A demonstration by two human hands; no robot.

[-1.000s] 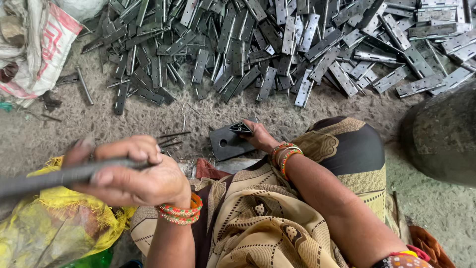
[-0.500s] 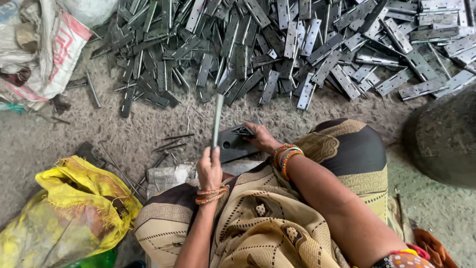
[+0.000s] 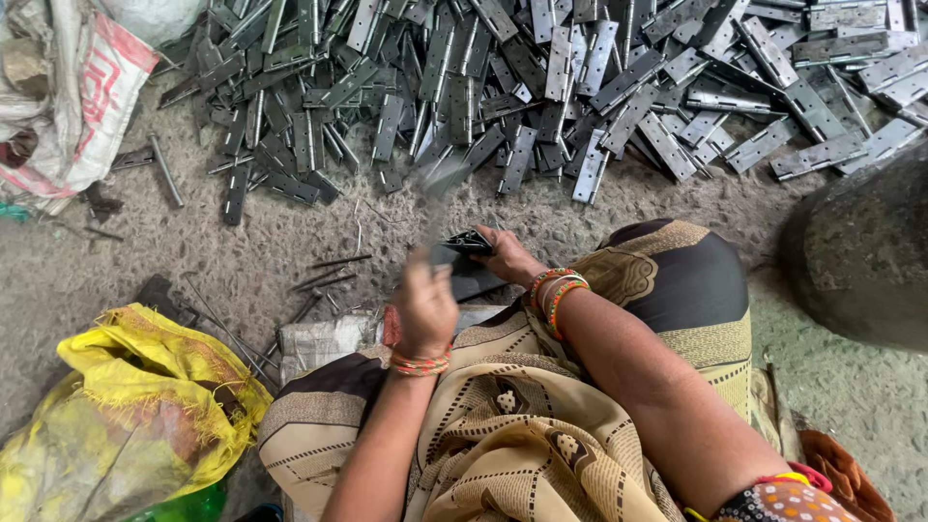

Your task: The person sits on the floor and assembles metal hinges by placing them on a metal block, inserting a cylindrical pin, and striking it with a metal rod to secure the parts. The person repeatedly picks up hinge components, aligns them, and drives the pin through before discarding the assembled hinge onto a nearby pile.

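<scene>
One big heap of grey metal hinges (image 3: 580,77), too many to be counted, is spread along the far edge of the dirt floor (image 3: 271,251). A few thin metal pins (image 3: 333,275) are scattered on the bare floor nearer the knees; perhaps five can be made out. One yellow sack (image 3: 126,406) is seen at the near left corner, one white printed sack (image 3: 68,106) at the far left corner, and one dark rounded stone (image 3: 860,251) at the right edge. Two hands are seen, both the person's own. The left hand (image 3: 425,304) is closed in a fist around a blurred metal rod (image 3: 440,193), which is raised over the work. The right hand (image 3: 503,256) is laid with curled fingers on a dark hinge (image 3: 464,261) on the floor just in front of the knees; how tightly it is gripped cannot be told. Against the frame half a second earlier, the rod, then upright and sharp, is now smeared by motion, and the right hand is unmoved.
</scene>
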